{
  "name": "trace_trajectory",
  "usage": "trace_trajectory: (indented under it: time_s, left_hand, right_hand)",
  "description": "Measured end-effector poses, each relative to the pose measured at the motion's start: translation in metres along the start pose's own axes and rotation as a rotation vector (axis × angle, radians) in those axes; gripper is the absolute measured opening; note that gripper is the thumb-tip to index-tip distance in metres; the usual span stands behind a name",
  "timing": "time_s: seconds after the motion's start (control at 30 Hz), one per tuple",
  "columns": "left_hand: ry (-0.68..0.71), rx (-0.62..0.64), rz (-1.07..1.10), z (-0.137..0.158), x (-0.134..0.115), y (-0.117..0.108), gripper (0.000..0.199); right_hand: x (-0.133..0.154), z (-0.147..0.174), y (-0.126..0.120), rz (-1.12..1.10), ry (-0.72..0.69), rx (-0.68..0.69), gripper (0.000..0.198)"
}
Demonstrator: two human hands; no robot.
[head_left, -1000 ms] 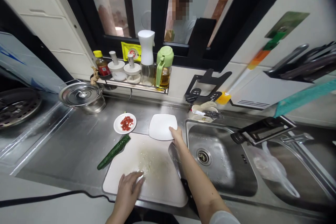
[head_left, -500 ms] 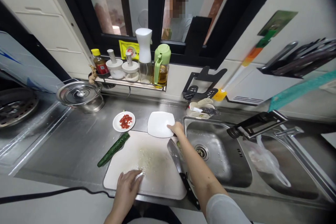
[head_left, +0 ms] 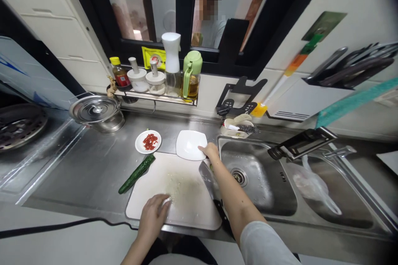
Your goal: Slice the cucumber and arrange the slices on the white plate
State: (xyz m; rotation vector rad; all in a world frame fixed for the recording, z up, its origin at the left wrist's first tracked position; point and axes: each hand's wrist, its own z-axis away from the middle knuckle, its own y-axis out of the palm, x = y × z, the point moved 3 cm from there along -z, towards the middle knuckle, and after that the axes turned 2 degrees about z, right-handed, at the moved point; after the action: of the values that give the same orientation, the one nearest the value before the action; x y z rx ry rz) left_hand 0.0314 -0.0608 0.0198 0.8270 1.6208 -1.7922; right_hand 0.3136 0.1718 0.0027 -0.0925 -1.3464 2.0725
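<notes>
My right hand (head_left: 212, 152) grips the right rim of a white square plate (head_left: 190, 143), its thumb over the edge. The plate sits behind a pale cutting board (head_left: 192, 215) with a wet, greenish stain in its middle. Over the board's front left part is my left hand (head_left: 154, 213), fingers bent and thumb a little apart; a small whitish patch shows near the fingertips. A cleaver (head_left: 209, 180) lies along the board's right side, partly under my right forearm. To the left, a whole cucumber (head_left: 136, 174) touches the board's edge.
A small round plate with chopped red pieces (head_left: 150, 141) stands behind the cucumber. Right of the board is a steel sink (head_left: 258, 178) with a faucet (head_left: 338, 152). A lidded pot (head_left: 98, 112) stands back left, below a seasoning rack (head_left: 155, 97).
The view has shifted slightly. My left hand stays over the front left of the board, and my right hand still grips the plate. Little else differs.
</notes>
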Motion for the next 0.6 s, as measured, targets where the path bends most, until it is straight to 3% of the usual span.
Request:
trace_trajectory:
  time_s: [0.2, 0.43, 0.6]
  left_hand:
    - [0.003, -0.008, 0.101, -0.021, -0.015, 0.0, 0.037]
    - [-0.046, -0.029, 0.27, -0.038, -0.029, -0.01, 0.038]
    - [0.055, 0.179, 0.524, -0.03, -0.047, -0.033, 0.039]
  right_hand:
    - [0.007, 0.017, -0.006, 0.014, 0.015, -0.057, 0.059]
    - [-0.007, 0.083, 0.004, 0.049, -0.241, -0.324, 0.04]
    - [-0.04, 0.13, 0.037, -0.016, -0.3, -0.329, 0.029]
